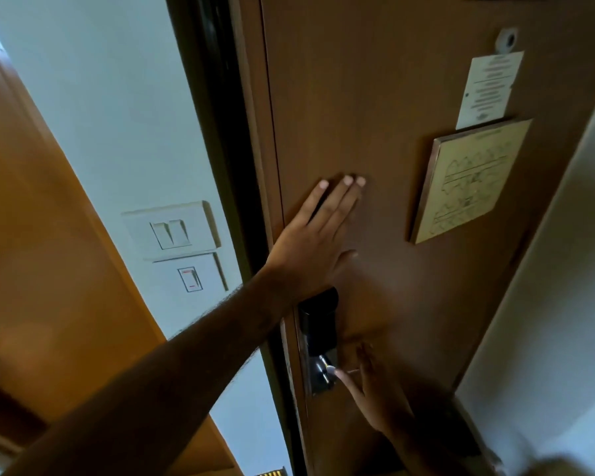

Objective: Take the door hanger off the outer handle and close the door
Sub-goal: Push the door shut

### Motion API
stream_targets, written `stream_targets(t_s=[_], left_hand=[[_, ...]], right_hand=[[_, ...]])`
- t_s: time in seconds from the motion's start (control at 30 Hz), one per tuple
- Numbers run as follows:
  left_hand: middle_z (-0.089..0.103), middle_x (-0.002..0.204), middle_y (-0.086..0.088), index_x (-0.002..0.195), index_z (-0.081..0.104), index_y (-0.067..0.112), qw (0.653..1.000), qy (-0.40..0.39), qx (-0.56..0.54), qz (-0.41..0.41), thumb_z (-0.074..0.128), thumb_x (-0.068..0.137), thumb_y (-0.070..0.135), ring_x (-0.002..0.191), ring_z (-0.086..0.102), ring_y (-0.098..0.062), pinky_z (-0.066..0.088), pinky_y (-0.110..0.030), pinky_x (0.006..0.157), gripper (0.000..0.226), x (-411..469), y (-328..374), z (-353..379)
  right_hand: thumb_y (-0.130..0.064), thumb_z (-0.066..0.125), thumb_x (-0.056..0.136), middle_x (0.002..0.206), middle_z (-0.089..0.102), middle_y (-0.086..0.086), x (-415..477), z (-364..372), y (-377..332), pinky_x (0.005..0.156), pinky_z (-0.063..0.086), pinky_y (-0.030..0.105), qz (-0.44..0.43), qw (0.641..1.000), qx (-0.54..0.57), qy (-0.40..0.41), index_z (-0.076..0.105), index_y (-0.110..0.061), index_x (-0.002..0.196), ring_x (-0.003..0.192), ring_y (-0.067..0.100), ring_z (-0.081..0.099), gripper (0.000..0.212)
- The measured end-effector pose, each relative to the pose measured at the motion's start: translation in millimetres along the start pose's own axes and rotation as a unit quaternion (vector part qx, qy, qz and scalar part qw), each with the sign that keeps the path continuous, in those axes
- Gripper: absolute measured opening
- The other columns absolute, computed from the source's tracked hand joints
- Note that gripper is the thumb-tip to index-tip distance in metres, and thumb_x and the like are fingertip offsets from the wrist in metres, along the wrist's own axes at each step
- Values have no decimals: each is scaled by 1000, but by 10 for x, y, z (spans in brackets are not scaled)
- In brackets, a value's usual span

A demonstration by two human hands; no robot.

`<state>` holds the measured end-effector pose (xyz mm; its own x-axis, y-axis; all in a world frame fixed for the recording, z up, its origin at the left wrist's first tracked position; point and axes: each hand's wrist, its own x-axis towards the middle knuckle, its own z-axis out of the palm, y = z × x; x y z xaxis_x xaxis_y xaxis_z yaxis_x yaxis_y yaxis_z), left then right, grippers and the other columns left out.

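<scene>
The left hand (318,235) lies flat against the brown door (392,97), palm on the wood, fingers stretched out and pointing up, the forefinger a little apart from the others. Its bare forearm reaches in from the lower left across the dark gap at the door's edge. Below it, the right hand (368,383) is at the black lock (318,334), fingers loosely spread and a fingertip touching the shiny metal part at the lock's lower end; it grips nothing that I can see. The view blurs here, so I cannot tell whether that metal part is a knob or a handle.

I cannot see the hanger in either hand or on the lock. The door sits close to its dark frame (227,166), though I cannot tell whether it is fully shut.

On the door to the right hang a framed plan (471,180) and, just above it and tucked behind its top edge, a white printed card (488,87). A peephole (507,44) sits above the card. On the pale wall left of the frame are two switch plates (176,231), one over the other.
</scene>
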<state>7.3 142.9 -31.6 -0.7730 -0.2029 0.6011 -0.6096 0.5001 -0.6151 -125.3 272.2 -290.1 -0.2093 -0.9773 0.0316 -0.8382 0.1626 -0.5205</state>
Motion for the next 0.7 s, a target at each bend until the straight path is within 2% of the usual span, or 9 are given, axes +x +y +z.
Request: stream_targets(t_s=[0.13,0.2,0.3,0.4,0.53,0.7], left_hand=[[4,176,-15,166,6,1,995,34,-2,-98,35,107,58,163,7,-28,-8,-49,131,86,41,-210,557],[7,176,-12,166,10,5,990,43,-16,-130,36,108,57,163,9,-26,-8,-50,131,83,77,-289,843],[12,176,-10,167,10,8,984,58,-29,-168,37,108,59,163,12,-25,-6,-53,130,82,190,-386,1233],[16,175,-9,165,3,10,975,66,-52,-206,36,107,61,163,15,-26,-7,-53,129,84,309,-461,1563],[23,174,-8,165,18,10,961,63,-60,-263,40,106,62,161,20,-25,7,-58,129,82,476,-455,1875],[24,173,-8,165,21,11,954,54,-45,-290,37,104,68,161,20,-27,9,-60,128,86,598,-491,2170]], right_hand=[[-78,24,93,172,21,14,524,187,-221,127,29,38,19,1000,-7,0,19,-8,164,158,27,21,100],[-76,26,97,173,18,14,810,265,-316,129,24,39,30,999,-23,-1,16,-6,164,159,27,17,97],[-79,21,95,172,17,17,1190,368,-450,130,16,37,50,998,-37,-5,16,-3,163,160,28,15,103],[-84,12,88,172,15,20,1534,412,-565,131,14,39,75,997,-28,-9,15,0,162,160,29,13,112],[-83,15,92,172,11,21,1901,452,-689,131,12,40,95,995,-19,-20,11,2,162,160,30,11,110],[-80,15,93,173,8,19,2127,488,-736,129,10,39,107,993,-34,-28,10,1,162,161,29,9,107]])
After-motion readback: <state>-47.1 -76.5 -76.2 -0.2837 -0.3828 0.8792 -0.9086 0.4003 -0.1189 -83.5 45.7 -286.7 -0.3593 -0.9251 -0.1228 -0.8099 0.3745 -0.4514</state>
